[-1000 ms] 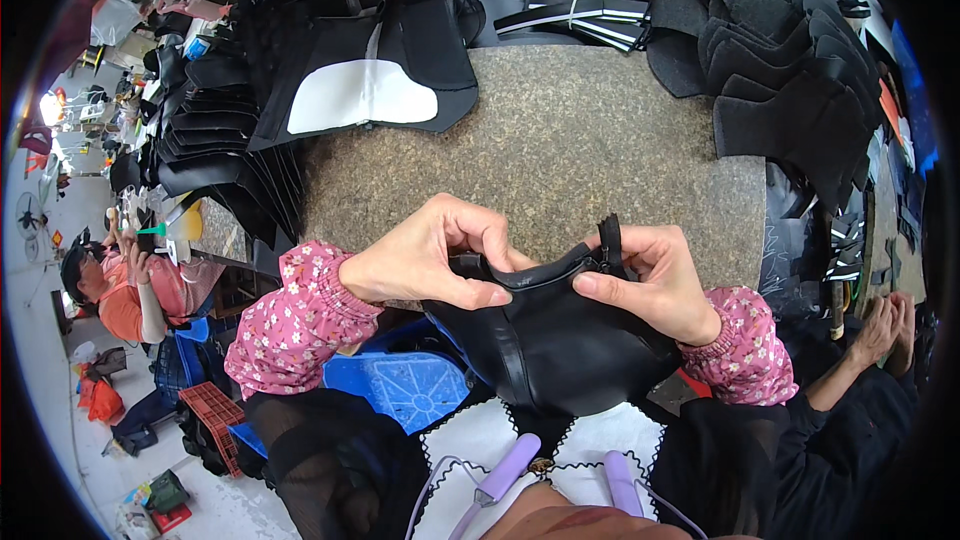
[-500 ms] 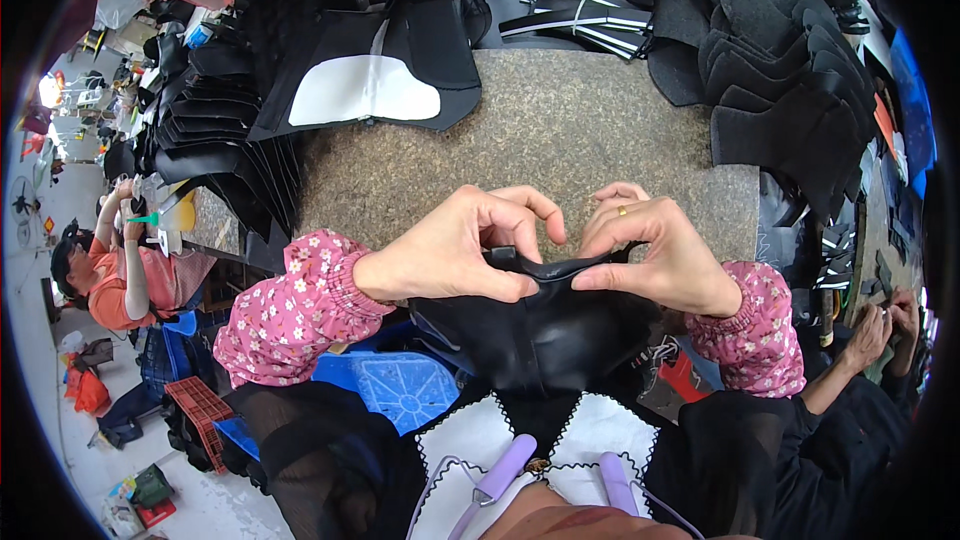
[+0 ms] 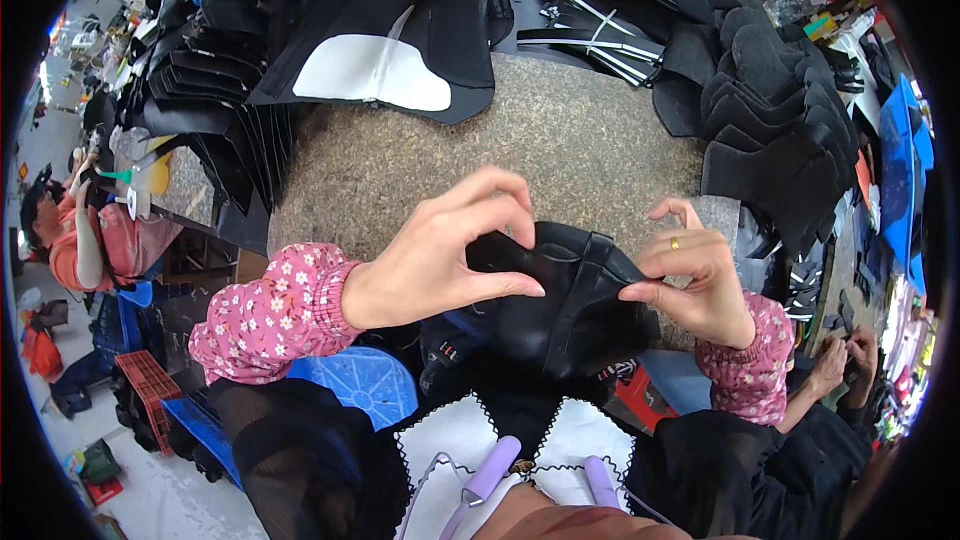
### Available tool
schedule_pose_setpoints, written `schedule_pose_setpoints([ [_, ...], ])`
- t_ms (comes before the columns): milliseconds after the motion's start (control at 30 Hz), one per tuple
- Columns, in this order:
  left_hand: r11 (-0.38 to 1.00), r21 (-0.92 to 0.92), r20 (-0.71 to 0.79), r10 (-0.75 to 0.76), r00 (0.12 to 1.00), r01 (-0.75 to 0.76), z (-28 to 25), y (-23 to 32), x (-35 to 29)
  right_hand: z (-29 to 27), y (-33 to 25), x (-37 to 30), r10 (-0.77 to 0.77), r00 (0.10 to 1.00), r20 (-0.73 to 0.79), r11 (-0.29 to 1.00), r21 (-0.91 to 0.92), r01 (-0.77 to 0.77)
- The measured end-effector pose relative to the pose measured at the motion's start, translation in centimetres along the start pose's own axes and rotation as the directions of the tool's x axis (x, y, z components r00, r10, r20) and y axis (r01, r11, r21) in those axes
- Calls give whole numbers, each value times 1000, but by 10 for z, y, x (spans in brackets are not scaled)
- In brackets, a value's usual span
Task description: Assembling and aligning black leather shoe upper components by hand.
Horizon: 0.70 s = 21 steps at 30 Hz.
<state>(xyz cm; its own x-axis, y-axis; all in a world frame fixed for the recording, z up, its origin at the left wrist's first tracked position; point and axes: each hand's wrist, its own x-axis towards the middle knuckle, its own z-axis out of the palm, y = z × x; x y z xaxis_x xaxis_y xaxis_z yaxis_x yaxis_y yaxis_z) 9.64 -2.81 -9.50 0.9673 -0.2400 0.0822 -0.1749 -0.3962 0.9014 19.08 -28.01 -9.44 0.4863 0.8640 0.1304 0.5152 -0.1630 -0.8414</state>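
Observation:
A black leather piece (image 3: 560, 330) with a raised seam strip running down it hangs over the near edge of the work table, in front of my body. My right hand (image 3: 695, 275), a ring on one finger, pinches its upper right edge between thumb and fingers. At its upper left, my left hand (image 3: 455, 250) has the thumb apart from the curled fingers. Black leather shows in that gap, and the left fingertips do not close on it. Both wrists are in pink flowered sleeves.
The speckled table top (image 3: 400, 170) lies ahead. On it are black panels with a white patch (image 3: 375, 75), bundled black-and-white strips (image 3: 600, 40), and stacked black pieces at left (image 3: 200, 90) and right (image 3: 770, 130). A co-worker (image 3: 85, 230) sits left; another person's hands (image 3: 845, 360) work at right.
Both hands pinched the leather's top edge close together before. My left hand has loosened, my right has moved outward along the edge, and the leather's seam has shifted right and tilted.

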Motion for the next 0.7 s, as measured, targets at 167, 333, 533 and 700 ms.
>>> schedule_pose_setpoints([
  [167,995,-77,143,-47,989,59,5,0,-5,-6,-8,2,28,982,187,999,-22,-24],
  [333,996,-87,166,-21,986,36,8,17,-2,2,-25,18,222,933,283,975,-69,-211],
  [533,976,-160,89,-136,987,149,7,10,-8,9,-22,10,273,948,165,947,128,-295],
  [700,934,-286,103,-192,976,214,8,3,-5,13,-18,4,199,971,134,964,148,-219],
])
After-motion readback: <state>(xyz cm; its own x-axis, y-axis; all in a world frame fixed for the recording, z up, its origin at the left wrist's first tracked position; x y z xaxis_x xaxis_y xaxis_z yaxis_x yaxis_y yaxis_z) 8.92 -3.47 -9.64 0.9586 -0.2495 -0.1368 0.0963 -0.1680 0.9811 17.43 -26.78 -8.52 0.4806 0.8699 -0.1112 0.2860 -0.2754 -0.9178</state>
